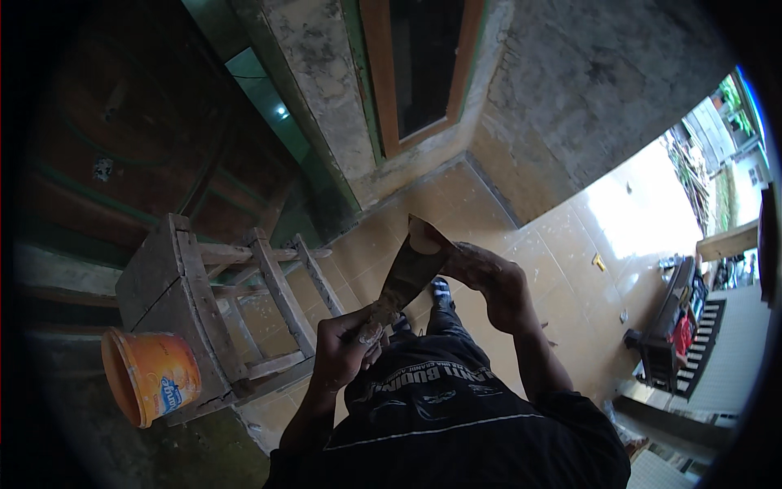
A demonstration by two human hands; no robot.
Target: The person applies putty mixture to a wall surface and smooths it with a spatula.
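Note:
My left hand point(344, 349) is wrapped round the handle of a broad putty knife point(414, 262), held in front of my body with its wide end pointing up and away. The flared metal blade looks smeared, with a paler patch near its far edge. Pale, dried-looking residue coats the handle and my left fingers. At the blade's right corner, my right hand point(486, 275) is closed with its fingertips against the metal; part of those fingers is hidden by the blade. Pale smears mark the back of this hand too.
On the left, an orange plastic bucket point(167, 376) sits on a rough wooden trestle point(208, 306) beside a dark door point(106, 171). A wood-framed window point(419, 65) is set in the plastered wall ahead. Rightward are a small yellow object point(599, 262) on the tiles and a dark wooden bench point(669, 326).

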